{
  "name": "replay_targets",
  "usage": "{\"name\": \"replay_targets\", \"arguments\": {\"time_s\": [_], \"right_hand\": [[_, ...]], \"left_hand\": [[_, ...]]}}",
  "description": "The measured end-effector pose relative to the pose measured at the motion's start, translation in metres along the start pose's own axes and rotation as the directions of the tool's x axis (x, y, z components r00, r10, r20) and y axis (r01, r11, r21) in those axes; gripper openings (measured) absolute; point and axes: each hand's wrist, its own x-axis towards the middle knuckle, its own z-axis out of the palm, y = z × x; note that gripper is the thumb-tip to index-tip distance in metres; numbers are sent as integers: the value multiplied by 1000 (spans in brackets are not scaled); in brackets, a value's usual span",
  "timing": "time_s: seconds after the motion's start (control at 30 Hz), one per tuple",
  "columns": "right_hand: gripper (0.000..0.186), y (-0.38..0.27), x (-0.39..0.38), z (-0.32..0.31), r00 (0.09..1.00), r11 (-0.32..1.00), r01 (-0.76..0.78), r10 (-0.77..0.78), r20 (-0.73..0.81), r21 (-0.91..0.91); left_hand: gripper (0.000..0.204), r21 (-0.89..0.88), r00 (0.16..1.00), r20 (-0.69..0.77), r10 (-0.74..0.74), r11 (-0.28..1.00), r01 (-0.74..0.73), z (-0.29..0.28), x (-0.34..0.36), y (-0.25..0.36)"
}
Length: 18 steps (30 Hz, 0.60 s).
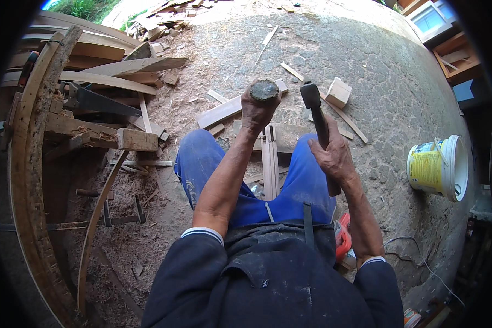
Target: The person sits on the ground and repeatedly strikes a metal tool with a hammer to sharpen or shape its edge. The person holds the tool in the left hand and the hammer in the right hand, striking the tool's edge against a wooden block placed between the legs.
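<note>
My left hand (255, 111) is closed around an upright tool, its rough, round, greyish end (264, 89) facing up and its lower part hidden. My right hand (334, 156) grips a dark hammer (311, 97), head raised just right of that tool. Between my knees, in blue trousers (306, 175), narrow light wooden strips (270, 164) lie lengthways below my left hand, on or beside a wider board (290, 139).
At left are curved planks (30, 164), a handsaw (95, 101) and a timber block (136, 140). Wood offcuts (218, 115) and a block (338, 92) lie ahead. A white-yellow bucket (432, 169) lies at right, with a cable (426, 262) and a red object (343, 240) nearer me.
</note>
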Motion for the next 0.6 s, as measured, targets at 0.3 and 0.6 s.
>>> {"name": "replay_targets", "arguments": {"time_s": [0.3,0.6], "right_hand": [[70,-95,21,-24,864,862,466,-492,-107,-198],[75,-103,27,-24,857,803,477,-515,-15,-356]], "left_hand": [[17,-281,988,-19,-153,949,141,-11,-2,2],[22,-234,998,15,-68,970,70,-6,-9,-4]]}}
